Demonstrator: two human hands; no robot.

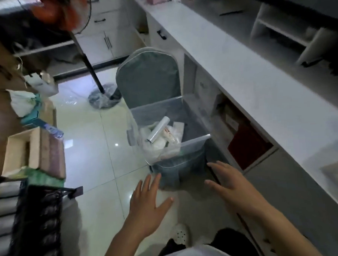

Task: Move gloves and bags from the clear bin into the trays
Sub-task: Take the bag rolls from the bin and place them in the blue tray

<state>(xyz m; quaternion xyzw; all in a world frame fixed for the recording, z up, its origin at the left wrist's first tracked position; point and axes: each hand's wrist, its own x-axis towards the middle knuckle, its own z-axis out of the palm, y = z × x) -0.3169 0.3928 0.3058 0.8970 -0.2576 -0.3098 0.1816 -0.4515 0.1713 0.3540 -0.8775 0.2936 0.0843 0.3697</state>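
A clear plastic bin (pixel 193 142) stands on a grey chair seat beside the counter. Inside it lie a roll of clear bags (pixel 158 129), white plastic packets (pixel 161 145) and a packet with red print (pixel 169 136). My left hand (pixel 148 205) hovers open in front of the bin's near left corner, fingers spread, holding nothing. To the right, my right hand (pixel 227 181) reaches toward the bin's near right side, also open and apart from it. No tray is clearly visible.
A long white counter (pixel 249 83) with cupboards and an open shelf runs along the right. The grey chair back (pixel 147 80) rises behind the bin. A fan stand (pixel 103 95) sits on the tiled floor. Cardboard boxes (pixel 33 151) and a black mesh basket (pixel 39 218) crowd the left.
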